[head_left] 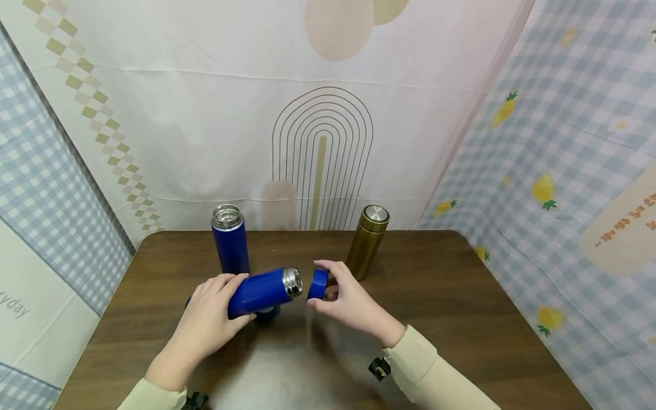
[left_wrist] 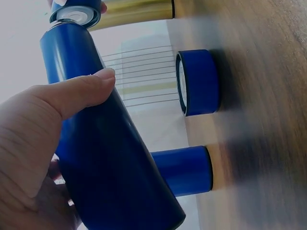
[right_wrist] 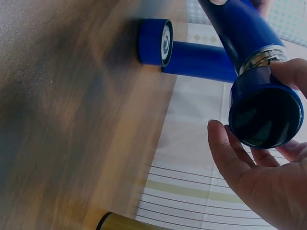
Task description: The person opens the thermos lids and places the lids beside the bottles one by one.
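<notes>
My left hand (head_left: 210,310) grips a blue thermos bottle (head_left: 261,290), fingers over the top and thumb below. The bottle is held tilted above the table, its uncovered steel mouth facing right. Just off that mouth, my right hand (head_left: 351,299) pinches a blue cap (head_left: 318,283) between thumb and fingers; a small gap parts cap and bottle in the head view. The cap's hollow outer end faces the right wrist view. Below the held bottle, a second blue cap (left_wrist: 201,82) lies on the table with its inner side up, mostly hidden in the head view.
Another blue thermos bottle (head_left: 232,245), uncapped, stands upright at the back left of the wooden table (head_left: 435,341). A gold thermos bottle (head_left: 366,245) with its lid on stands at the back right, behind my right hand. Printed cloth (head_left: 215,142) hangs behind the table.
</notes>
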A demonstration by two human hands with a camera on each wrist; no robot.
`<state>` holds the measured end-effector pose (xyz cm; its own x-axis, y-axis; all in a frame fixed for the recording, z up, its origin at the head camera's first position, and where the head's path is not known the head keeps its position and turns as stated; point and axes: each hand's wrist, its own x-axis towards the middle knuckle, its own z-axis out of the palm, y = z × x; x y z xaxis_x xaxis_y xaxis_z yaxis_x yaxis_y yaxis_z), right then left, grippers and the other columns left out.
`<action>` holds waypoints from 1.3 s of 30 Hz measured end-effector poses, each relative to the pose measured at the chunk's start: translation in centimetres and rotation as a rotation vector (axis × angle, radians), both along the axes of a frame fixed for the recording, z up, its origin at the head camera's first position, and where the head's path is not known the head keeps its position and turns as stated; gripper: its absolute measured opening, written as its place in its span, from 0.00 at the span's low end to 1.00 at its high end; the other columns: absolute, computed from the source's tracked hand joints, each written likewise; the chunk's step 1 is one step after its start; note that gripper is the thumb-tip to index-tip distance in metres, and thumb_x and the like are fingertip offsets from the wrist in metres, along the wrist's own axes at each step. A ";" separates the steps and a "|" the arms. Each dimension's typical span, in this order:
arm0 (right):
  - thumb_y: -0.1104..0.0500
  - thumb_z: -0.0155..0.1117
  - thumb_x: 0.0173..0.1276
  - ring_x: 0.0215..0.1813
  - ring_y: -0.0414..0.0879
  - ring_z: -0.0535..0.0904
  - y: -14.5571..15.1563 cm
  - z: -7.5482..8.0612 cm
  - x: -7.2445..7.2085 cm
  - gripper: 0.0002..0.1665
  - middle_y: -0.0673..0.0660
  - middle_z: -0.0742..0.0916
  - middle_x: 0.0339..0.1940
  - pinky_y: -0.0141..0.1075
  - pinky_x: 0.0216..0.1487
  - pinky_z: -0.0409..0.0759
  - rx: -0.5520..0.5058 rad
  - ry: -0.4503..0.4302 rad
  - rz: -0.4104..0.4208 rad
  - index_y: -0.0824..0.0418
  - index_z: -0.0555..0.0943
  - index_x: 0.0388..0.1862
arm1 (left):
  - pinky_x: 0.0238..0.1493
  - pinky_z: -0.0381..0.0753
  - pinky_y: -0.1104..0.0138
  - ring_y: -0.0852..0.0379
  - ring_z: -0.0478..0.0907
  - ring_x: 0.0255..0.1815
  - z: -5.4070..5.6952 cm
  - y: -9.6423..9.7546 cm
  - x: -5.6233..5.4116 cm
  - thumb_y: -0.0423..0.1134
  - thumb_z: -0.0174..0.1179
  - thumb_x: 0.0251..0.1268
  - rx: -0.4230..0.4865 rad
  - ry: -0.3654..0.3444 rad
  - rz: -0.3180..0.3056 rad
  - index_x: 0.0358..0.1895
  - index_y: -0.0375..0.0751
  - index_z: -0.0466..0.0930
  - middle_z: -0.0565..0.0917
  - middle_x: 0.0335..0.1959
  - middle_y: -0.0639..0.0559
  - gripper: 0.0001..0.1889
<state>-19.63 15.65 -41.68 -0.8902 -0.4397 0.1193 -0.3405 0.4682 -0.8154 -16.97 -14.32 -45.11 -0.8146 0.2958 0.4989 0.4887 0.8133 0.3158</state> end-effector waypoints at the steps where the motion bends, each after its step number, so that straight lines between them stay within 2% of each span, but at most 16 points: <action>1: 0.52 0.74 0.59 0.49 0.46 0.77 0.0 0.0 0.0 0.41 0.51 0.70 0.57 0.33 0.45 0.81 0.005 0.009 -0.004 0.46 0.65 0.69 | 0.54 0.68 0.46 0.41 0.74 0.52 0.0 0.0 0.0 0.50 0.78 0.38 0.003 -0.006 0.001 0.61 0.40 0.74 0.77 0.50 0.44 0.41; 11: 0.51 0.74 0.58 0.48 0.50 0.78 0.1 -0.3 -0.3 0.38 0.55 0.71 0.53 0.35 0.44 0.82 -0.066 0.039 -0.088 0.48 0.68 0.65 | 0.52 0.70 0.47 0.44 0.75 0.49 0.2 0.3 -0.3 0.52 0.78 0.39 0.054 -0.042 0.012 0.60 0.40 0.75 0.78 0.50 0.45 0.41; 17: 0.49 0.74 0.58 0.48 0.50 0.77 0.5 -1.0 -0.6 0.38 0.56 0.73 0.52 0.40 0.46 0.82 -0.071 0.007 -0.138 0.49 0.68 0.65 | 0.54 0.70 0.46 0.45 0.74 0.53 0.9 1.8 -1.4 0.53 0.77 0.42 0.214 -0.109 0.013 0.62 0.43 0.73 0.78 0.53 0.47 0.41; 23: 0.43 0.72 0.58 0.48 0.53 0.79 0.6 -2.1 -0.8 0.38 0.56 0.78 0.50 0.39 0.44 0.81 -0.044 -0.028 -0.176 0.52 0.69 0.64 | 0.55 0.69 0.46 0.47 0.70 0.57 1.9 4.0 -3.1 0.56 0.75 0.46 0.353 -0.203 0.014 0.65 0.48 0.70 0.76 0.58 0.49 0.41; 29: 0.41 0.73 0.56 0.48 0.50 0.76 0.8 -3.1 -1.3 0.37 0.53 0.80 0.47 0.48 0.50 0.77 -0.014 -0.004 -0.224 0.53 0.72 0.61 | 0.58 0.65 0.46 0.46 0.68 0.58 2.3 5.4 -5.3 0.61 0.72 0.46 0.445 -0.270 0.054 0.66 0.48 0.69 0.76 0.59 0.48 0.43; 33: 0.42 0.73 0.56 0.50 0.50 0.76 0.8 -3.6 -1.6 0.38 0.55 0.79 0.49 0.47 0.52 0.76 -0.015 -0.033 -0.248 0.55 0.71 0.61 | 0.58 0.68 0.46 0.45 0.70 0.59 2.0 5.9 -6.9 0.65 0.70 0.46 0.517 -0.349 0.069 0.69 0.45 0.66 0.74 0.61 0.44 0.47; 39: 0.46 0.74 0.56 0.47 0.47 0.77 0.9 -4.8 -2.0 0.38 0.56 0.79 0.50 0.40 0.45 0.80 0.014 -0.069 -0.255 0.59 0.70 0.61 | 0.60 0.69 0.47 0.43 0.72 0.60 1.0 6.3 -8.6 0.66 0.68 0.47 0.564 -0.429 0.072 0.71 0.41 0.59 0.72 0.63 0.41 0.51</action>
